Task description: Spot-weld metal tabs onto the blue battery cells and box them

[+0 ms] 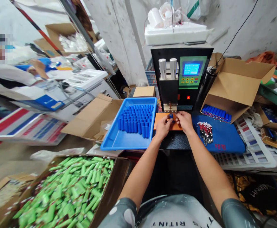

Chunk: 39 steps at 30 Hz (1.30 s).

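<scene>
My left hand (163,126) is closed on a blue battery cell (171,116), held under the electrodes of a black spot welder (168,95). My right hand (185,121) meets it from the other side, fingertips pinched near the cell's end; what they pinch is too small to make out. Both hands are over an orange board (159,119) at the welder's foot. Left of them, a blue tray (112,142) holds many upright blue cells (135,118). To the right, a pile of small leads with red and white ends (205,132) lies on a blue mat (228,136).
An open cardboard box (238,80) with blue cells stands at the right. A large box of green wrapped packs (81,186) is at lower left. White foam (176,33) rests on the welder. Another person's hand (37,68) is at a bench on the far left.
</scene>
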Each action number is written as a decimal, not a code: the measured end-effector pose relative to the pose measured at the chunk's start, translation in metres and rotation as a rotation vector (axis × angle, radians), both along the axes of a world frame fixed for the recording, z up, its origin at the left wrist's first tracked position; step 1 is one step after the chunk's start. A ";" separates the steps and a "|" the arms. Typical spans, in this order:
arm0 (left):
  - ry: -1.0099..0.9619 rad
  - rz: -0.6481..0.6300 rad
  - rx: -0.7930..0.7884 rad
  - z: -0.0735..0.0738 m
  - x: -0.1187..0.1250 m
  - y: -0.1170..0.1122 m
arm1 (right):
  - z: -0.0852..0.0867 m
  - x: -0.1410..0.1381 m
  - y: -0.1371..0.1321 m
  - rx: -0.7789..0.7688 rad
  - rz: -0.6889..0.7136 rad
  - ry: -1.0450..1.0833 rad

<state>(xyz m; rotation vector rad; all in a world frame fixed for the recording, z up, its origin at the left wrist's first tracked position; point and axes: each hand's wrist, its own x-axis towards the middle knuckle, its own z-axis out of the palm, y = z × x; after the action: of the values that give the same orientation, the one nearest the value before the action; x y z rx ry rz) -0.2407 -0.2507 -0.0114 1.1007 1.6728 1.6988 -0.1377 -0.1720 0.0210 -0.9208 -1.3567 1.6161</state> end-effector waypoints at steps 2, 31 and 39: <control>0.005 -0.001 0.005 0.000 0.000 0.000 | -0.001 0.001 -0.001 -0.003 -0.006 0.003; 0.214 0.037 -0.065 0.003 0.003 -0.003 | -0.012 -0.010 -0.007 0.145 -0.038 -0.052; 0.228 0.036 -0.050 -0.001 0.002 -0.002 | -0.011 -0.011 -0.008 0.150 -0.033 -0.048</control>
<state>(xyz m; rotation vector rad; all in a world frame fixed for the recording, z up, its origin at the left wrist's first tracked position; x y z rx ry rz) -0.2389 -0.2525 -0.0125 1.2876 1.8733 1.5933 -0.1485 -0.1801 0.0103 -0.8921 -1.4671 1.4547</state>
